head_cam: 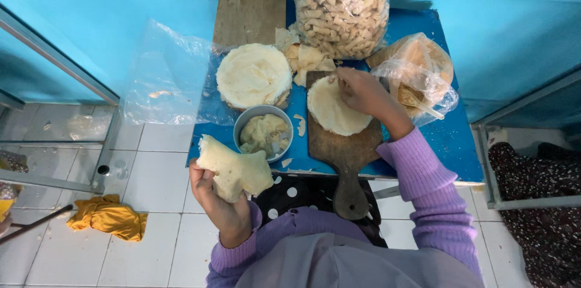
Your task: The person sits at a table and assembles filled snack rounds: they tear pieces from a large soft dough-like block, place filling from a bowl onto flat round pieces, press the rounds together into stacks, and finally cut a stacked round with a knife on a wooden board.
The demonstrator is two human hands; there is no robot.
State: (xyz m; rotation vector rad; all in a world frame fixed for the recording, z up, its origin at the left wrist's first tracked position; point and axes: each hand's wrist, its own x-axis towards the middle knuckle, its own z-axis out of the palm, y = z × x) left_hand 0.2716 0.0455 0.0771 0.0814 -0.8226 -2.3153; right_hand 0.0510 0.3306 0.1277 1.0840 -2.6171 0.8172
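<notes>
blue counter (pixel 451 142), white tile floor (pixel 66 251), blue wall. left hand (pixel 221 200) fingers grip soft folded wrap (pixel 235 172); right hand (pixel 363 91) fingers pinch round wrap (pixel 330 112) on wooden board (pixel 348 155).

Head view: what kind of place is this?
Probably a small home or street-side snack-making corner: a low blue table on white floor tiles, a stack of round pale dough sheets, a big clear bag of fried snack sticks.

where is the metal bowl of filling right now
In the head view the metal bowl sits on the blue table near its front edge, left of the wooden paddle board, just below the stack of round wrappers and above the left hand.
</notes>
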